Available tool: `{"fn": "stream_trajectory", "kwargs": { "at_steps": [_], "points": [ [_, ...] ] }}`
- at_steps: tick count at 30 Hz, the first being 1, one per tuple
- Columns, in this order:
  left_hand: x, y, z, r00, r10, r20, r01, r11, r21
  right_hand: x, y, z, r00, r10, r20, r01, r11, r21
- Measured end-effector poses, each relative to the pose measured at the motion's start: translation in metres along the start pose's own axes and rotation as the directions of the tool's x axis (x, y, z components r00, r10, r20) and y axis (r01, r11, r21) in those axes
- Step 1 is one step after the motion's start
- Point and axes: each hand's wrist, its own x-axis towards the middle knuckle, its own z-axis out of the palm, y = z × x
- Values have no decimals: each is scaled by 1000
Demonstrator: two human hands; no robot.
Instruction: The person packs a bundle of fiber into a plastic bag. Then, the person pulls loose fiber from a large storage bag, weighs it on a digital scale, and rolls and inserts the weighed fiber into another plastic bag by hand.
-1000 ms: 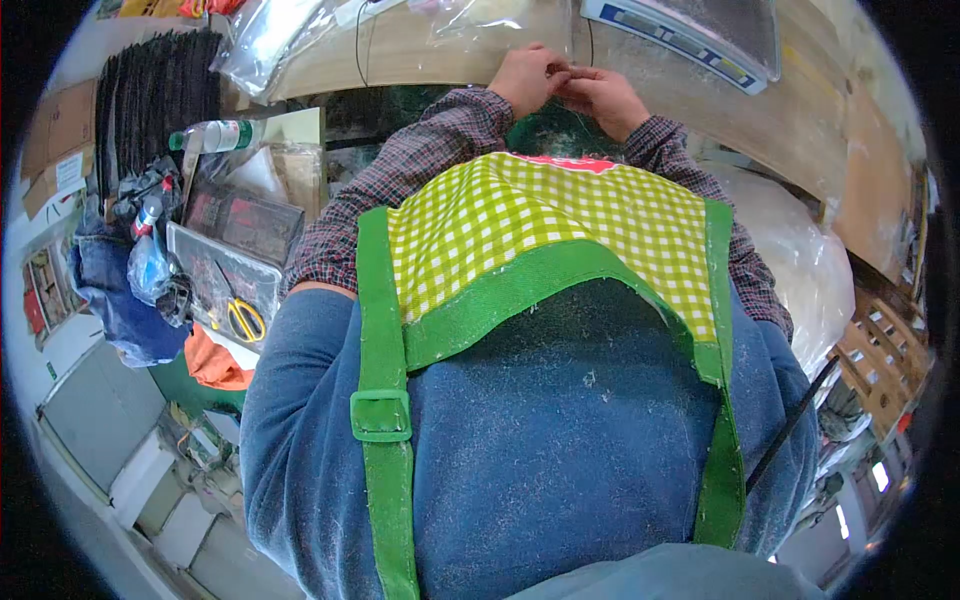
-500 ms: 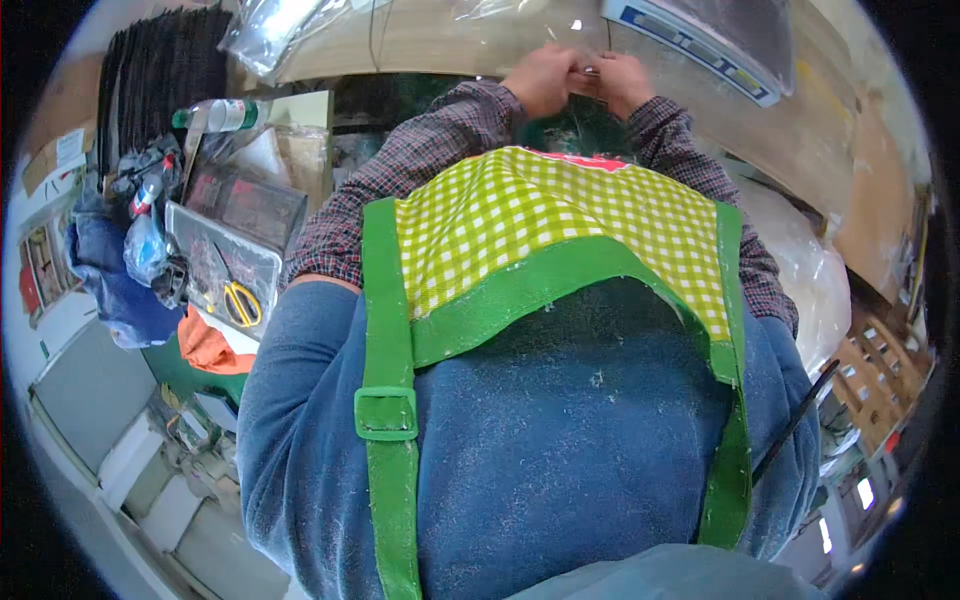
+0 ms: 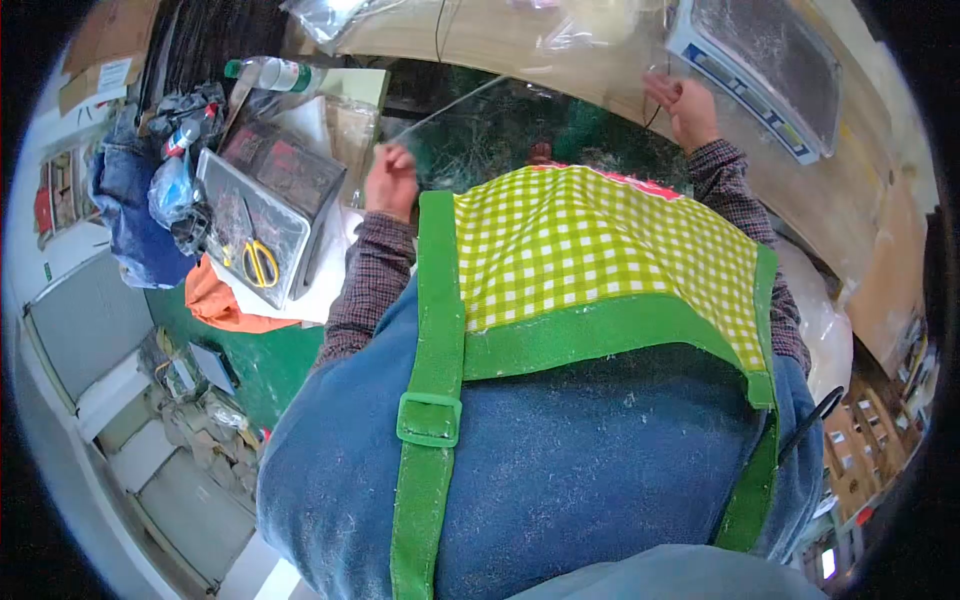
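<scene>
My left hand (image 3: 392,182) is raised at the left, beside the apron strap, with its fingers closed in a pinch. A thin, pale strip (image 3: 455,106) runs from it up toward the table edge, slightly blurred. My right hand (image 3: 690,112) is over the table edge at the right, its fingers partly bent and apart. Close by its fingertips hangs a thin dark cord (image 3: 655,118); whether they touch is unclear. Next to this hand stands a scale-like device (image 3: 745,95) with a blue-and-white front panel.
Yellow-handled scissors (image 3: 260,262) lie on a metal-rimmed tray (image 3: 302,245) at the left. Behind are a green-capped plastic bottle (image 3: 270,74) and a bag (image 3: 170,190). Clear plastic film (image 3: 600,25) lies on the wooden table (image 3: 480,40). An orange cloth (image 3: 225,303) hangs below.
My hands were together at the table edge and have moved apart, left hand down and leftward, right hand to the right. The pale strip now shows between them. The view has shifted.
</scene>
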Motion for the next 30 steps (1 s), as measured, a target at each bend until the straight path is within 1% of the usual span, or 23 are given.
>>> {"fn": "stream_trajectory", "kwargs": {
  "at_steps": [1,3,4,5,6,7,8,9,11,12,16,17,18,19,20,22,23,24,25,26,28,29,30],
  "points": [
    [9,14,-49,1000,6,-4,-6,1000,-4,-1,-1,0,1000,-8,-5,8,1000,-4],
    [25,29,-122,883,246,-400,-44,892,451,-3,-6,2,1000,0,23,1,1000,-25],
    [20,20,-106,880,246,-407,-43,894,447,-6,-9,3,999,6,43,-4,999,-43],
    [13,0,-66,896,281,-343,110,609,786,-8,-11,2,998,13,63,-9,998,-63],
    [8,-16,-43,921,280,-270,223,191,956,-10,-13,2,998,17,68,-12,997,-72],
    [12,-25,-55,967,246,60,18,-306,952,-13,-16,1,996,15,90,-3,992,-124],
    [19,-32,-65,940,57,335,-197,-712,674,-16,-18,-1,993,13,114,7,984,-176],
    [21,-38,-54,940,67,334,-192,-706,682,-19,-22,0,990,11,138,21,973,-228],
    [32,-41,-24,806,-90,585,-393,-821,414,-26,-32,2,991,39,131,-3,966,-259],
    [37,-39,-14,804,-85,588,-391,-820,417,-29,-35,2,991,69,113,-35,959,-281],
    [53,-25,33,802,-72,592,-504,-615,607,-32,-41,-8,984,140,112,-92,931,-354],
    [58,-16,53,940,27,340,-313,-332,890,-31,-42,-10,979,161,121,-104,920,-379],
    [62,-9,63,999,25,39,-39,1,999,-31,-43,-11,979,162,121,-105,920,-377],
    [68,-5,58,999,26,33,-33,0,999,-33,-44,-12,980,161,120,-104,919,-380],
    [76,-1,50,993,-19,120,-121,-261,958,-33,-45,-11,979,162,122,-104,917,-385],
    [83,9,28,957,-167,236,-284,-694,661,-34,-43,-9,976,173,134,-108,913,-393],
    [84,16,18,958,-158,239,-280,-697,660,-34,-44,-8,977,167,131,-104,913,-394],
    [81,23,4,989,-144,-16,-27,-296,955,-35,-45,-8,978,164,125,-102,912,-396],
    [78,28,-13,938,-247,-242,287,166,943,-35,-46,-8,980,160,121,-100,911,-400],
    [78,31,-41,825,-432,-365,561,538,630,-35,-47,-8,978,161,129,-97,911,-400],
    [62,24,-148,987,-62,-151,162,467,869,-33,-45,-8,981,156,112,-100,914,-394],
    [55,26,-198,975,-220,-41,12,-132,991,-34,-41,-8,982,160,100,-108,913,-394],
    [48,26,-234,912,-407,-49,-245,-638,730,-33,-39,-9,980,170,105,-115,910,-399]
  ]
}}
